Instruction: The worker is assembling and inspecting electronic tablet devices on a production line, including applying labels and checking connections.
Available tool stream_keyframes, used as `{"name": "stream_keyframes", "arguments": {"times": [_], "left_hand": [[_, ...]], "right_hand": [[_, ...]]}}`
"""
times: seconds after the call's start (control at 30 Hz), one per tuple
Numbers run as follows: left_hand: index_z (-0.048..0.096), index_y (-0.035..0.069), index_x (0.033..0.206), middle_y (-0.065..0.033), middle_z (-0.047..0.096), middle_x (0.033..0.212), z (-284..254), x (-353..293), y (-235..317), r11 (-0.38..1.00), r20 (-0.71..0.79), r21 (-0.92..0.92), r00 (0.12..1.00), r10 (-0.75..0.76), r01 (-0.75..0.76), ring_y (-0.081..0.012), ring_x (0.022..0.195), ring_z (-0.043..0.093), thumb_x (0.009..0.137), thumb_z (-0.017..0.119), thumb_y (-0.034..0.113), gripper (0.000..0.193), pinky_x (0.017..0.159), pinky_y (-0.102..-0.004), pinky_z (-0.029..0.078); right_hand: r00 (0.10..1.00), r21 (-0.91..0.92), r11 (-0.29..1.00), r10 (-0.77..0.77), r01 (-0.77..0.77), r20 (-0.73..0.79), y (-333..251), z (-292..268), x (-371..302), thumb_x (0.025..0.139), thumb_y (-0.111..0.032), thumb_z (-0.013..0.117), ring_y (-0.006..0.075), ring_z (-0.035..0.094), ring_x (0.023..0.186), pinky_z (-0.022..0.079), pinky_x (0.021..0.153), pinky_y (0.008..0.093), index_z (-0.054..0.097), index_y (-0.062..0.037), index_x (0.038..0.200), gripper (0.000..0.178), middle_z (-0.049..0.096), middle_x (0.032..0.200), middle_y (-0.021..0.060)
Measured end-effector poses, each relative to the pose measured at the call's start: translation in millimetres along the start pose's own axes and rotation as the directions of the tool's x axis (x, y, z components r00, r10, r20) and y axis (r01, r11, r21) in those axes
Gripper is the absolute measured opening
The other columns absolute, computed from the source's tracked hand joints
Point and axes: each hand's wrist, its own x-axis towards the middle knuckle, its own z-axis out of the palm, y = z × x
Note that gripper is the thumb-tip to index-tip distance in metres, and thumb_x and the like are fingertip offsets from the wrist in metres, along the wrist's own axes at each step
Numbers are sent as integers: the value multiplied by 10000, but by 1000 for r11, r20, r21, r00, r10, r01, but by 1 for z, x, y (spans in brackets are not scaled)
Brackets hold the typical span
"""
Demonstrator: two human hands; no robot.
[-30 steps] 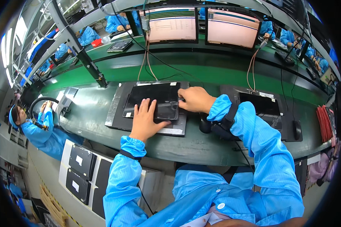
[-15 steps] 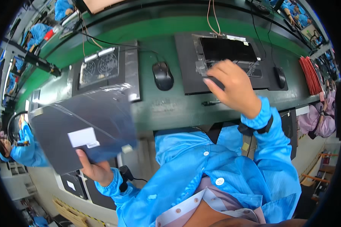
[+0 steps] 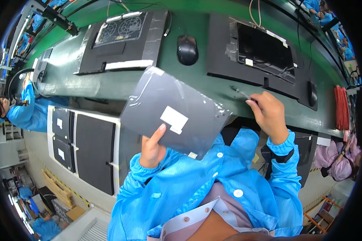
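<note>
My left hand (image 3: 152,150) grips the near edge of a flat dark panel in clear plastic film (image 3: 149,106), thumb on top beside its white label (image 3: 174,117). The fingers underneath are hidden. The panel is held tilted in front of my body, near the bench's front edge. My right hand (image 3: 270,114) pinches a thin pen-like tool (image 3: 243,94) at the bench edge; its far end points left and is blurred, so I cannot tell its exact kind. Beyond it, a black screen unit (image 3: 265,46) lies on a dark foam fixture (image 3: 223,66).
A black mouse (image 3: 187,50) sits mid-bench, another mouse (image 3: 312,94) at the right. Far left, a foam fixture (image 3: 128,50) carries a clear plate with round patterns (image 3: 118,30). Red strips (image 3: 341,108) stand at the right end. Co-workers sit left (image 3: 22,108) and right (image 3: 338,158).
The panel has swung right and turned in my left hand. My right hand has come down from the screen unit and taken up the pen-like tool from the bench. The whole view has shifted.
</note>
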Motion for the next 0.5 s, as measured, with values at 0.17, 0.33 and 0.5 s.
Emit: {"name": "stream_keyframes", "arguments": {"times": [0.17,0.33,0.5], "left_hand": [[591,-11,1354,-109,665,1295,20,11,-5,997,97,-48,994,-48,53,-221,1204,646,1032,637,82,338,1020,-387,524],[557,-6,1378,-118,652,1302,28,10,-7,999,94,4,995,-43,42,-240,1208,641,1047,608,122,359,1036,-398,510],[557,0,1375,-109,648,1301,26,7,-8,1000,107,10,994,-24,23,-229,1211,635,1053,601,124,348,1034,-388,505]], "right_hand": [[994,825,564,107,-40,-25,-58,44,-26,943,-78,700,179,722,848,569,713,326,614,14,1177,266,710,917,99],[985,749,640,-131,169,-110,-101,83,-6,820,-30,707,309,685,678,525,618,395,706,12,1063,247,696,804,141],[988,745,649,-90,157,-130,-108,87,-4,805,-27,720,306,672,652,513,599,393,710,6,1037,234,690,786,132]]}}
